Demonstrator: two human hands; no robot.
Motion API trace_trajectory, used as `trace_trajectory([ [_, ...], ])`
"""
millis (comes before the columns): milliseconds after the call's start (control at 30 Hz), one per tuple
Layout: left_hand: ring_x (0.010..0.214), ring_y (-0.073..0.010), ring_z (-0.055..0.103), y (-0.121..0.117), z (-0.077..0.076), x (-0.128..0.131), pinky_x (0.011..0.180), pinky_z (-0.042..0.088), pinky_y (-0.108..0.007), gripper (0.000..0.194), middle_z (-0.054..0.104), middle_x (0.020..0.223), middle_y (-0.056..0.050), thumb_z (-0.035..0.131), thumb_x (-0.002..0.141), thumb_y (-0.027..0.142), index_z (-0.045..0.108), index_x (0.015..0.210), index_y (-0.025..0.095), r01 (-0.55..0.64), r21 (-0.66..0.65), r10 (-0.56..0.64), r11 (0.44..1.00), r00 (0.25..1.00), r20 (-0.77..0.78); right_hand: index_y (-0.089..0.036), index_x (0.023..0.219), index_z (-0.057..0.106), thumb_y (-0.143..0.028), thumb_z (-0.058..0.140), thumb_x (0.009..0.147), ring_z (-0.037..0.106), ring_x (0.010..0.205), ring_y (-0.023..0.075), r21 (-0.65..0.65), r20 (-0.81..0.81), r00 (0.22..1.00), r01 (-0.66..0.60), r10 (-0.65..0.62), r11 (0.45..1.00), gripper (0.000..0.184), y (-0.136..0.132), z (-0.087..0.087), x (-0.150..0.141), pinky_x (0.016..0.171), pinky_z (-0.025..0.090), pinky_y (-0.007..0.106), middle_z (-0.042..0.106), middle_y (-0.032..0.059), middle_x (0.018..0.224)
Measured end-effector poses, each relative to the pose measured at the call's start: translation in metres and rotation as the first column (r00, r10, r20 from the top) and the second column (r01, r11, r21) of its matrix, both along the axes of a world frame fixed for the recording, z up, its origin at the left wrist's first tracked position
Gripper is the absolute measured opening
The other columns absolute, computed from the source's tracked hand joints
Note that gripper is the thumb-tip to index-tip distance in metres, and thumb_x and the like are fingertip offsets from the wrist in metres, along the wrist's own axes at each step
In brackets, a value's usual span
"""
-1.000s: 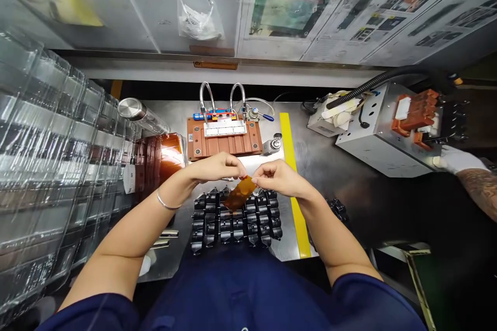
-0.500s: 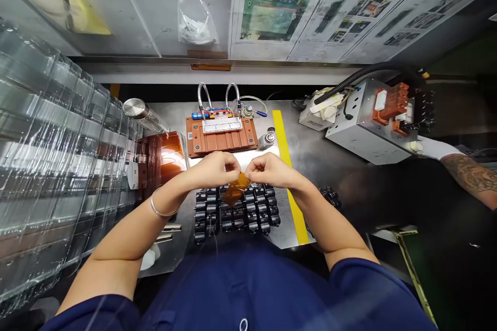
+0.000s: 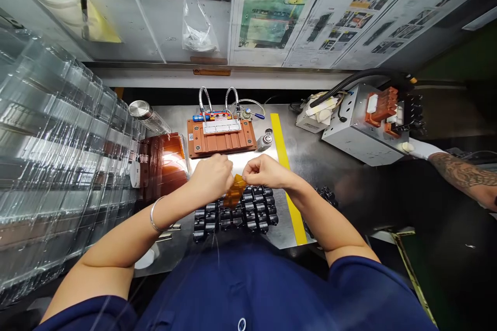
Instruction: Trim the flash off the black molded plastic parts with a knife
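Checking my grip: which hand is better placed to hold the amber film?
Probably your right hand: its fingertips pinch the amber film's top edge, while your left hand sits beside it, fingers hidden.

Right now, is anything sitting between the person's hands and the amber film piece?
Nothing visible: no object lies between the left hand or the right hand and the amber film piece, which sits right at their fingers. Rows of black moulded parts lie beneath it, not between.

Here I count two hands (image 3: 212,178) of the person, one amber film piece (image 3: 234,191), one copper plate (image 3: 221,140), two bent metal hoses (image 3: 205,101), one bracelet (image 3: 154,214).
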State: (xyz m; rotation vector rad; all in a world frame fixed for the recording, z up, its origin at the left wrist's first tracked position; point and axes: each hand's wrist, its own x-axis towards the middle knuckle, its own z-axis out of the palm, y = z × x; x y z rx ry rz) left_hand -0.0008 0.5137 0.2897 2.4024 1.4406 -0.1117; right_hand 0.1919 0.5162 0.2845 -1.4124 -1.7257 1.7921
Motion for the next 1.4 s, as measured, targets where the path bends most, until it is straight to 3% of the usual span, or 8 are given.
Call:
trace_trajectory([
  [100, 0.085, -0.0244, 0.061, 0.009, -0.005, -0.024, 0.067, 0.043, -0.031, 0.024, 0.068, 0.087, -0.01, 0.043, 0.08, 0.022, 0.066, 0.079, 0.016, -0.155, 0.003, 0.155, 0.988, 0.988, -0.004, -0.013, 0.057, 0.061, -0.017, 0.059, 0.059, 0.045, 0.044, 0.0059, -0.101, -0.047, 0.997, 0.056, -0.061, 0.993, 0.004, 0.001, 0.005, 0.015, 0.043, 0.034, 0.018, 0.054, -0.0041, 0.047],
  [233, 0.081, -0.0208, 0.061, 0.014, -0.01, -0.048, 0.072, 0.043, -0.031, 0.026, 0.069, 0.089, -0.005, 0.042, 0.08, 0.029, 0.066, 0.08, 0.018, -0.216, -0.14, 0.243, 0.966, 0.947, 0.209, -0.013, 0.058, 0.062, -0.021, 0.067, 0.058, 0.052, 0.044, 0.0075, -0.178, -0.066, 0.985, 0.144, -0.157, 0.973, 0.009, 0.002, 0.007, 0.027, 0.044, 0.041, 0.019, 0.061, -0.0008, 0.049],
  [433, 0.071, -0.0171, 0.059, 0.008, -0.018, -0.033, 0.068, 0.044, -0.029, 0.037, 0.065, 0.074, -0.004, 0.036, 0.086, 0.039, 0.06, 0.069, 0.017, -0.111, -0.363, 0.293, 0.925, 0.816, 0.498, -0.012, 0.058, 0.064, -0.021, 0.07, 0.057, 0.053, 0.044, 0.0077, -0.222, -0.084, 0.981, 0.15, -0.173, 0.963, 0.011, 0.002, 0.004, 0.02, 0.043, 0.042, 0.019, 0.065, 0.0008, 0.052],
  [633, 0.079, -0.0154, 0.06, 0.002, -0.015, -0.007, 0.07, 0.046, -0.025, 0.017, 0.068, 0.086, -0.003, 0.05, 0.077, 0.026, 0.064, 0.082, 0.017, 0.06, -0.478, 0.301, 0.876, 0.707, 0.64, -0.012, 0.059, 0.063, -0.02, 0.07, 0.058, 0.052, 0.043, 0.0072, -0.222, -0.083, 0.986, 0.126, -0.147, 0.967, 0.01, 0.0, -0.002, 0.015, 0.042, 0.04, 0.018, 0.062, -0.0009, 0.049],
  [767, 0.076, -0.0152, 0.06, 0.002, -0.016, 0.001, 0.071, 0.046, -0.026, 0.013, 0.067, 0.079, -0.002, 0.052, 0.076, 0.024, 0.064, 0.075, 0.017, 0.135, -0.472, 0.251, 0.871, 0.703, 0.665, -0.012, 0.058, 0.063, -0.021, 0.069, 0.058, 0.051, 0.042, 0.0069, -0.219, -0.096, 0.988, 0.099, -0.122, 0.971, 0.01, -0.002, -0.005, 0.013, 0.042, 0.04, 0.018, 0.06, -0.0021, 0.048],
  [1400, 0.066, -0.0141, 0.056, -0.002, -0.016, 0.002, 0.064, 0.044, -0.025, 0.013, 0.063, 0.069, -0.001, 0.05, 0.07, 0.023, 0.06, 0.064, 0.017, 0.063, -0.402, 0.205, 0.914, 0.782, 0.589, -0.013, 0.058, 0.062, -0.019, 0.064, 0.06, 0.048, 0.044, 0.0064, -0.198, -0.141, 0.989, 0.024, -0.053, 0.98, 0.006, -0.006, -0.012, 0.01, 0.042, 0.038, 0.017, 0.055, -0.0039, 0.046],
])
